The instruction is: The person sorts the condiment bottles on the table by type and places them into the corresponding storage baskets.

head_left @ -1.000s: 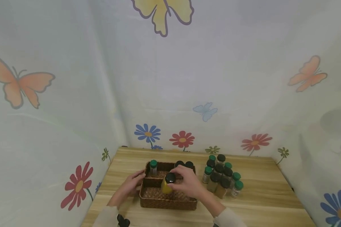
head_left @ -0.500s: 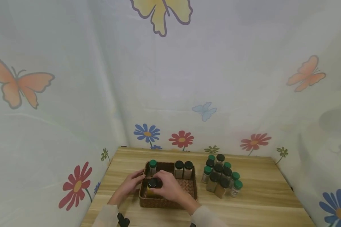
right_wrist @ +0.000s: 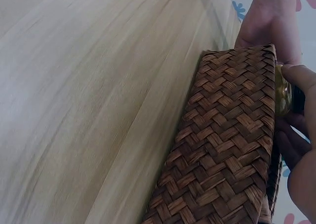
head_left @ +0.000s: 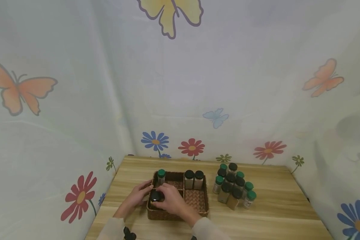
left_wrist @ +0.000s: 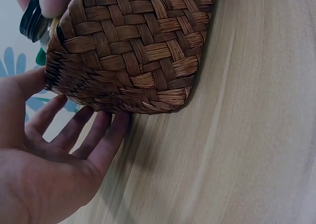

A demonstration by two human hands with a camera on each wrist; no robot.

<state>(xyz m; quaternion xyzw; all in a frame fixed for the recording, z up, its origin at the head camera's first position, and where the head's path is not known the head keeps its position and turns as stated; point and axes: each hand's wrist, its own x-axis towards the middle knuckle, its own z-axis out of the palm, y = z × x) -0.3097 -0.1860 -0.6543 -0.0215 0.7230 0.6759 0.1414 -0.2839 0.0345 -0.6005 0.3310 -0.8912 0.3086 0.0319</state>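
Note:
In the head view, a brown woven basket [head_left: 165, 215] with inner dividers stands on the wooden table. My right hand [head_left: 174, 200] pinches a spice jar with a black lid [head_left: 155, 196], low in the basket's front left compartment. Its yellow contents [right_wrist: 282, 91] show past the rim in the right wrist view; the jar's base is hidden by the wall. My left hand [head_left: 138, 195] rests on the basket's left side. In the left wrist view its extended fingers [left_wrist: 101, 135] touch the outer wall, and the thumb lies near the rim.
A green-capped jar [head_left: 161, 176] stands in the back left compartment. Two black-capped jars [head_left: 193, 180] stand side by side at the back right of the basket. Several more black- and green-capped jars [head_left: 232, 186] are clustered on the table right of it. Printed curtains surround the table.
My right hand has carried the black-lidded jar leftward and down, from over the basket's middle into the front left compartment. My left hand has stayed at the basket's side.

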